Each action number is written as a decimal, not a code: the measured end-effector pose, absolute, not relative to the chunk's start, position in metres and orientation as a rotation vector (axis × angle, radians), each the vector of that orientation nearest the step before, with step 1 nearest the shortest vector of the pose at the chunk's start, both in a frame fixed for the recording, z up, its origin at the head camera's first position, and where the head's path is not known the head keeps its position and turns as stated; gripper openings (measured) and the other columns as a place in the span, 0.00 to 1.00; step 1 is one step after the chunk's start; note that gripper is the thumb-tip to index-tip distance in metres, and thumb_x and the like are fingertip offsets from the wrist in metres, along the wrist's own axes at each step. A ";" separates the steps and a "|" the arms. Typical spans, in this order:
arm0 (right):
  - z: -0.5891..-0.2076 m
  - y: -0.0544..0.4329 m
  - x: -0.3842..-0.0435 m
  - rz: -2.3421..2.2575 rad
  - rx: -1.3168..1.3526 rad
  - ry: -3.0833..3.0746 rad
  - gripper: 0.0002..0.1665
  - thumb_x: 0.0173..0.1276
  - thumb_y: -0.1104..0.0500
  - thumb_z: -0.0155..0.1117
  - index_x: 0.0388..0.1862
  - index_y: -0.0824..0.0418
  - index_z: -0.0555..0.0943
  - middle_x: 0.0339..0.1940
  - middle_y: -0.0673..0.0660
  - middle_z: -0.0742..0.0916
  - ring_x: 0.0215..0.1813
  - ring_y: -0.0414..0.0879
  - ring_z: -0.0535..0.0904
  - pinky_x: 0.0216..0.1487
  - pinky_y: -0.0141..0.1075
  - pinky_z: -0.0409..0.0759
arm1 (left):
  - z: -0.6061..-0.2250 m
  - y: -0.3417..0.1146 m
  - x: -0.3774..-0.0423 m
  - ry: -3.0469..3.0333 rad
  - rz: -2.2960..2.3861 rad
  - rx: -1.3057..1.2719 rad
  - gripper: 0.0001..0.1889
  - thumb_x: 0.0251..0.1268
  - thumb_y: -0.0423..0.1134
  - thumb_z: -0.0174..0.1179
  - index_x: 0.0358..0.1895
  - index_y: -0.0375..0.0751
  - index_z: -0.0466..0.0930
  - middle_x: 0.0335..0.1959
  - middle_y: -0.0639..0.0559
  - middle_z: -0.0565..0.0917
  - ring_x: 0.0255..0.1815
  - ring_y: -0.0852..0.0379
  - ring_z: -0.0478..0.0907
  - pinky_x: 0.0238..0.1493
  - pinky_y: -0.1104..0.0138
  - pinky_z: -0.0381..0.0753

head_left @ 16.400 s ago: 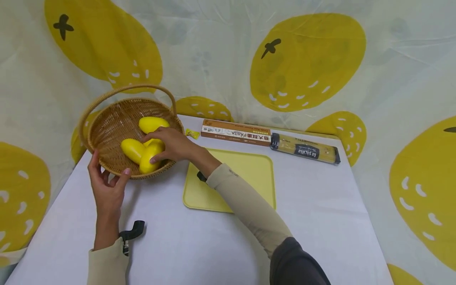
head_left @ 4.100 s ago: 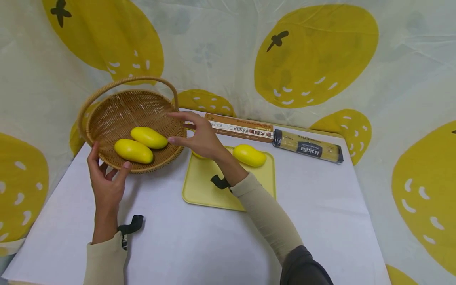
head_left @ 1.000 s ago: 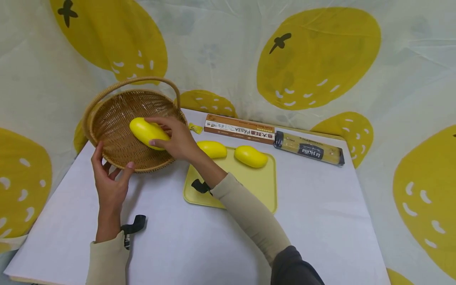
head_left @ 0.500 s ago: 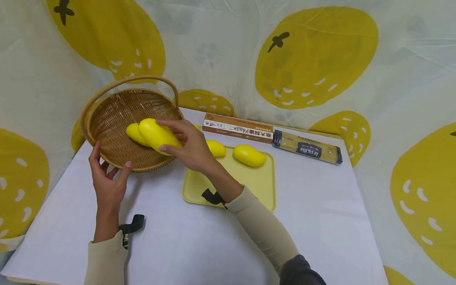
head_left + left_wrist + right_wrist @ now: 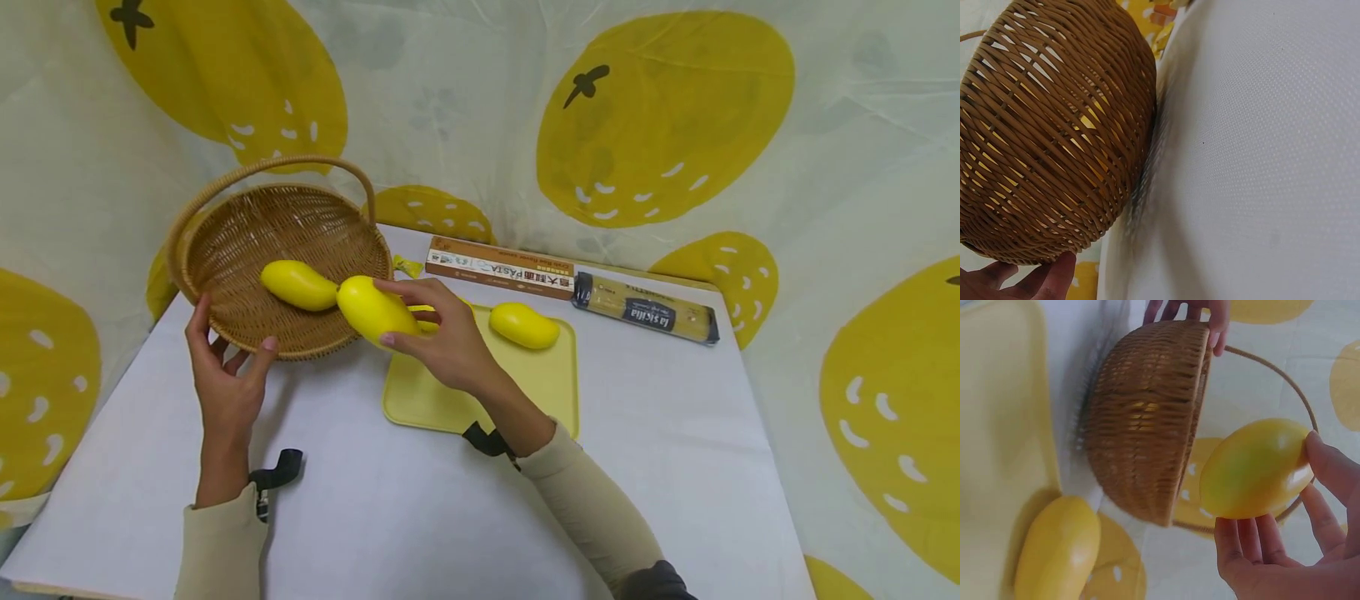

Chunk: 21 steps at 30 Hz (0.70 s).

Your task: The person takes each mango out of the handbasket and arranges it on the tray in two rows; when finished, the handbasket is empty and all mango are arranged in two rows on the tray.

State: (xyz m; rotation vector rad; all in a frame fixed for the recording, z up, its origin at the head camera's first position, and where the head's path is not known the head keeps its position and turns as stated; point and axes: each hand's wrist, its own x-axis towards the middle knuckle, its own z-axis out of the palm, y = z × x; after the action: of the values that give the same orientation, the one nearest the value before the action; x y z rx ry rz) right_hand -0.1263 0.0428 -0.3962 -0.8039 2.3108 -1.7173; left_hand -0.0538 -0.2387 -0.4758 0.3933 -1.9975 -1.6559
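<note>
Yellow mango [image 5: 371, 308], smooth, glossy and plump, narrows toward its ends and shows a faint greenish tinge in the right wrist view. At the left of the head view, a woven wicker basket [image 5: 240, 242] with an arched handle stands tipped toward the camera, a second mango [image 5: 298, 285] lying inside. Near the middle of the frame, a pale yellow tray [image 5: 543, 375] bears another mango [image 5: 524, 326] in its upper right corner. The right hand [image 5: 456, 346] grips the first mango between thumb and fingers, most of the fruit jutting left past the fingertips, in front of the basket's lower right rim. The left hand [image 5: 228, 383] holds the basket's lower left rim, thumb and fingers hooked around it.
</note>
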 end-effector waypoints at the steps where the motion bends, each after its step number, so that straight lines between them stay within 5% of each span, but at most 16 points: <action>1: -0.398 0.047 -0.126 -1.719 -0.801 2.314 0.35 0.68 0.57 0.78 0.73 0.40 0.81 0.67 0.44 0.82 0.66 0.44 0.78 0.69 0.46 0.82 | -0.477 -0.239 -0.054 -1.996 -1.656 0.391 0.48 0.69 0.32 0.69 0.85 0.61 0.53 0.86 0.57 0.58 0.77 0.43 0.66 0.70 0.63 0.75; 21: -0.446 0.090 -0.132 -1.499 -0.612 2.398 0.34 0.66 0.59 0.80 0.69 0.41 0.83 0.67 0.46 0.84 0.67 0.49 0.78 0.70 0.51 0.81 | -0.471 -0.237 -0.053 -1.990 -1.667 0.383 0.48 0.68 0.30 0.68 0.86 0.60 0.53 0.86 0.55 0.57 0.77 0.42 0.66 0.70 0.64 0.75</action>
State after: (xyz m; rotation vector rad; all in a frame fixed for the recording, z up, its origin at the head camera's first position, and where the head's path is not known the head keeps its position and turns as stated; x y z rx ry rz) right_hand -0.1317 0.0901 -0.4458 -0.6117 2.3975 -1.4985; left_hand -0.0531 -0.2366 -0.4707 0.3830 -1.9896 -1.6665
